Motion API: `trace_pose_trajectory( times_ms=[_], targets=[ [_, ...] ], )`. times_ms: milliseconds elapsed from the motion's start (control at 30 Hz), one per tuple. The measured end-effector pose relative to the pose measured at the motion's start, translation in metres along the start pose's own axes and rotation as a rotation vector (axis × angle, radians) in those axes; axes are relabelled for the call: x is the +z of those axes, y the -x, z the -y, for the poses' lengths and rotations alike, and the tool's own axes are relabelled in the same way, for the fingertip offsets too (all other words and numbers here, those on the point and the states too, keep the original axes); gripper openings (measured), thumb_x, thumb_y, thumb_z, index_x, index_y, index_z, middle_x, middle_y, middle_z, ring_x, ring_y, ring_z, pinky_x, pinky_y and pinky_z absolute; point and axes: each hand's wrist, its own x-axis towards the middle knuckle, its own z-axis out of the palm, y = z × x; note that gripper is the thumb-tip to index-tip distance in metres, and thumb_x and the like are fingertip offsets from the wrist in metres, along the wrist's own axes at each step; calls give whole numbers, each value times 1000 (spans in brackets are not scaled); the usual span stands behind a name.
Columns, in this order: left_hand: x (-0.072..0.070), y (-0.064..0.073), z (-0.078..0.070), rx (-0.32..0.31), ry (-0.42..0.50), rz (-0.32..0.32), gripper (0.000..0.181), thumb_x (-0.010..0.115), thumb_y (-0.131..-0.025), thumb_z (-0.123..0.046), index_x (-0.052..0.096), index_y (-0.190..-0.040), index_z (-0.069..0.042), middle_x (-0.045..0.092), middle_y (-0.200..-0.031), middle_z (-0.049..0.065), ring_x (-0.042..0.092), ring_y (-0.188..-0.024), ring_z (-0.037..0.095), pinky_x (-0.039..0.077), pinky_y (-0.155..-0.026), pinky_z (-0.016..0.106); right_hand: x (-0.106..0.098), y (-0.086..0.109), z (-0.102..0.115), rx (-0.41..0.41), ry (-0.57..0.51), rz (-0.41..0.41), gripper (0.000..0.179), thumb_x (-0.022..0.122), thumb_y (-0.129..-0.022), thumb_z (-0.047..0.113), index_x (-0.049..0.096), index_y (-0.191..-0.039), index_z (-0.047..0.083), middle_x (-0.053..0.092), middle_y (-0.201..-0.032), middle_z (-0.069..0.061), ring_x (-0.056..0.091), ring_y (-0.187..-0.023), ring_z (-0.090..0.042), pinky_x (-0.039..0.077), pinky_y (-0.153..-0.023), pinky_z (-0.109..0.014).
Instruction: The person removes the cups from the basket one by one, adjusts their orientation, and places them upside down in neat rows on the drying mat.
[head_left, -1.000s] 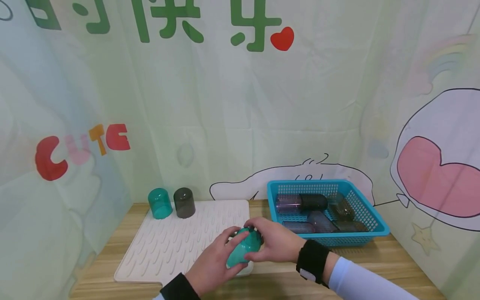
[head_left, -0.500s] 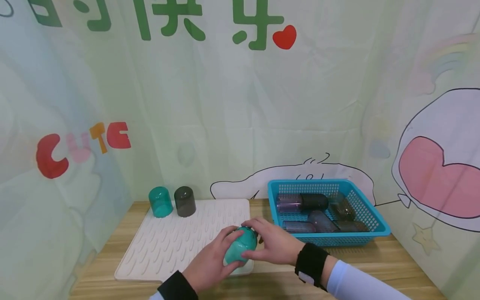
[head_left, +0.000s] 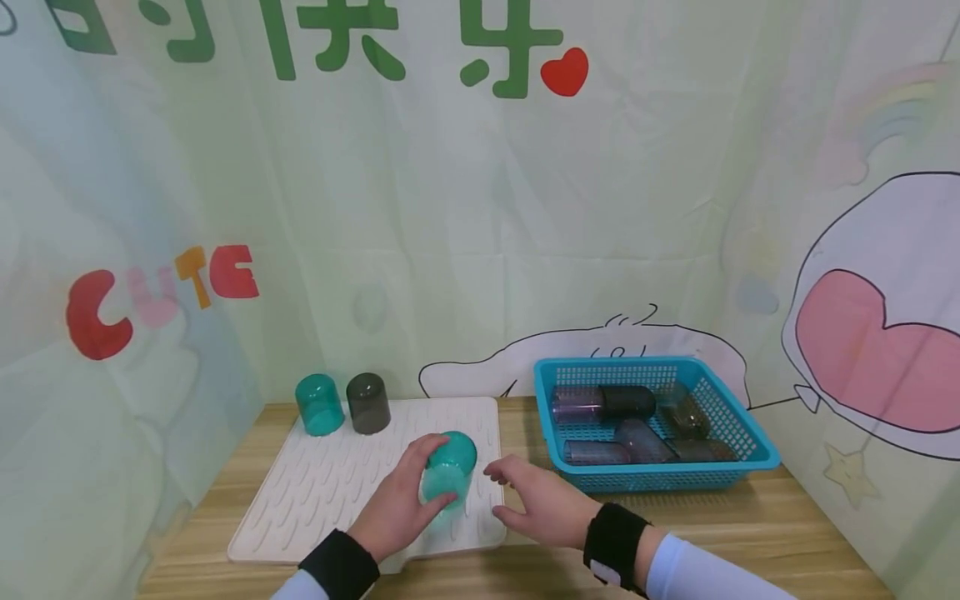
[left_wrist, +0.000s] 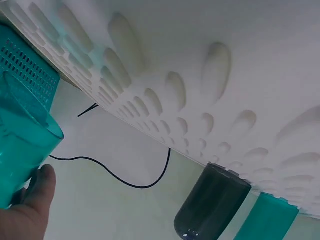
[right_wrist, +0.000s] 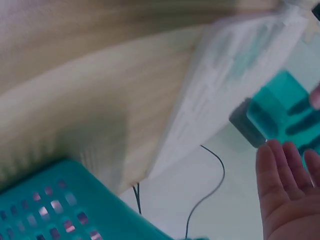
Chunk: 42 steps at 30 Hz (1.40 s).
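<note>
My left hand [head_left: 396, 510] grips a translucent teal cup [head_left: 453, 457] around its side, above the right part of a white ridged drying mat [head_left: 322, 496]. The cup is upside down; in the left wrist view its open rim faces the mat, with a gap between them. My right hand [head_left: 546, 502] is apart from the cup, just to its right, holding nothing. Its fingers [right_wrist: 272, 175] look extended in the right wrist view. Inverted at the mat's back left stand another teal cup [head_left: 320, 407] and a dark grey cup [head_left: 368, 405].
A blue perforated basket [head_left: 667, 473] stands right of the mat on the wooden table [head_left: 757, 533]. Inside lie several tinted see-through cups [head_left: 643, 442] and a black one [head_left: 628, 403]. A printed curtain [head_left: 480, 208] hangs behind the table.
Both hands were on the teal cup; the right hand has let go and moved slightly away. The left hand has carried the cup left over the mat and turned it more upright, base up.
</note>
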Motion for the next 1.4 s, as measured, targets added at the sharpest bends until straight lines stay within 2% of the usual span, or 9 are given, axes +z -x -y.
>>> trace_pose_trajectory(
  times_ms=[133,333,533,733,900,1033,1200,1400],
  targets=[
    [1,-9,11,-89,32,-10,81,79,-77,-31,29,-141,-29,42,-139,5,45,-120,22,49,-95,50,18,-3,-15,-84,115,89,41,61,-92,36,52,-128,20,58,-124,3,50,-110,-5,50,-94,-33],
    [2,-25,23,-151,97,-21,81,77,-79,-30,28,-143,-22,42,-137,11,47,-114,24,52,-91,46,37,-4,-37,-215,217,193,36,60,-93,34,55,-125,20,57,-118,9,48,-102,1,49,-90,-25],
    [1,-43,37,-203,112,-46,84,75,-81,-31,22,-145,-17,40,-139,16,47,-115,30,52,-91,50,40,1,-42,-295,261,224,33,60,-92,29,57,-123,18,58,-115,8,48,-104,1,47,-89,-21],
    [-4,-60,51,-221,90,-66,83,72,-84,-32,20,-146,-12,34,-144,20,42,-121,34,48,-96,53,42,2,-41,-356,301,237,33,61,-92,27,57,-123,17,59,-117,7,47,-106,1,45,-91,-18],
    [-8,-72,61,-239,71,-68,83,70,-86,-29,18,-147,-9,29,-148,22,34,-129,37,41,-101,57,43,0,-39,-346,274,270,36,61,-92,29,54,-125,17,57,-121,7,45,-109,1,44,-95,-20],
    [-9,-83,70,-245,37,-82,82,69,-87,-29,17,-147,-8,28,-148,23,35,-128,37,40,-102,56,42,0,-36,-317,252,294,38,61,-92,29,53,-127,17,55,-122,9,44,-110,1,44,-96,-21],
    [-9,-93,78,-243,-7,-111,80,68,-88,-27,18,-145,-5,31,-143,26,41,-121,40,43,-98,57,41,0,-35,-317,259,291,40,63,-90,28,52,-128,18,55,-122,9,44,-110,2,43,-96,-20],
    [-5,-101,88,-307,-54,-116,80,68,-88,-27,17,-146,-6,30,-142,28,54,-105,43,51,-88,56,42,0,-33,-313,269,303,41,63,-90,31,51,-128,20,54,-122,11,43,-109,3,43,-95,-18]
  ],
)
